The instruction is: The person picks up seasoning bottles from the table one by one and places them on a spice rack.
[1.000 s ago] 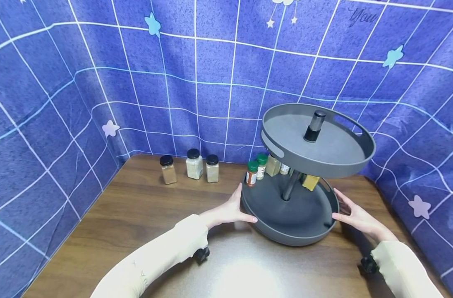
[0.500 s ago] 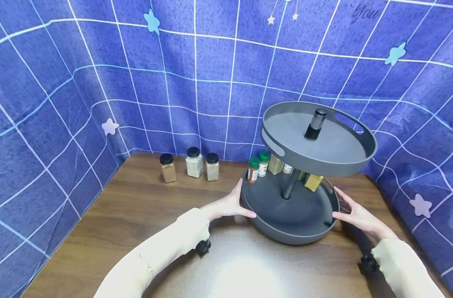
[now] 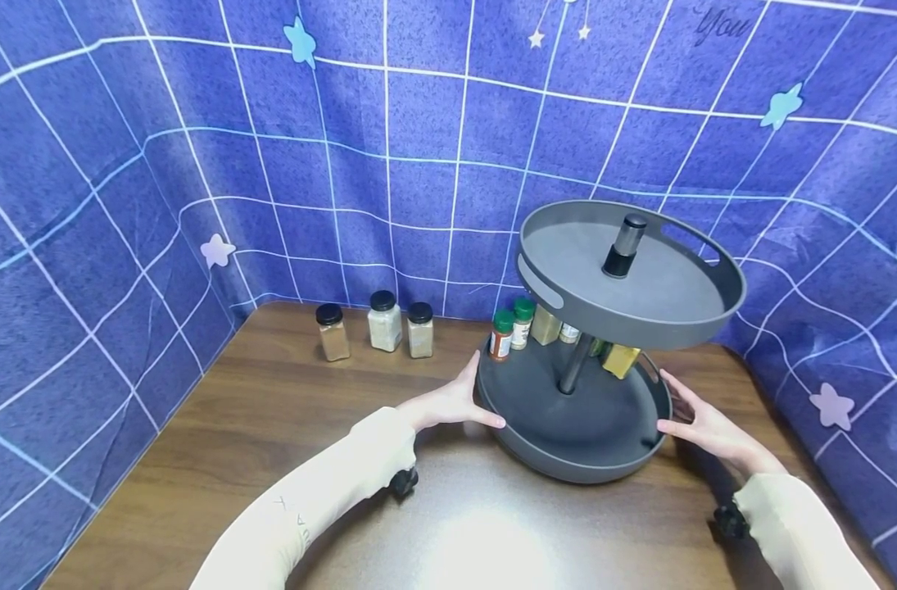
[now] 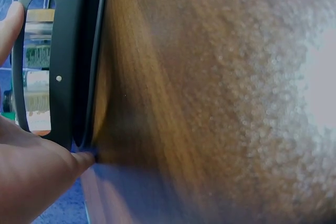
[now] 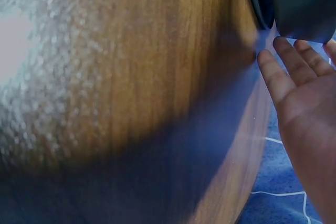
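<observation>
A dark grey two-tier turntable (image 3: pixel 566 471) stands on the wooden table, its round upper tray (image 3: pixel 669 283) raised on a central post. Along the back of the lower tray are a red-labelled spice jar (image 3: pixel 500 346), a green-capped white-labelled jar (image 3: pixel 521 332), a beige container (image 3: pixel 545 325) and a yellow item (image 3: pixel 621 361), partly hidden by the upper tray. My left hand (image 3: pixel 451 406), thumb and fingers spread, touches the lower tray's left side. On the opposite side, my right hand (image 3: pixel 713 426) rests straightish fingers (image 5: pixel 275 74) against the rim.
Three black-capped spice jars stand toward the back left: a brown one (image 3: pixel 335 340), a larger whitish one (image 3: pixel 385 329) and a pale beige one (image 3: pixel 421 338). A blue gridded cloth (image 3: pixel 419 188) hangs behind the table and down both sides.
The lower tray has turned slightly clockwise, its jars shifting back and right. My left hand has moved a little away from me; the right has barely moved. Almost nothing changes over the last half second.
</observation>
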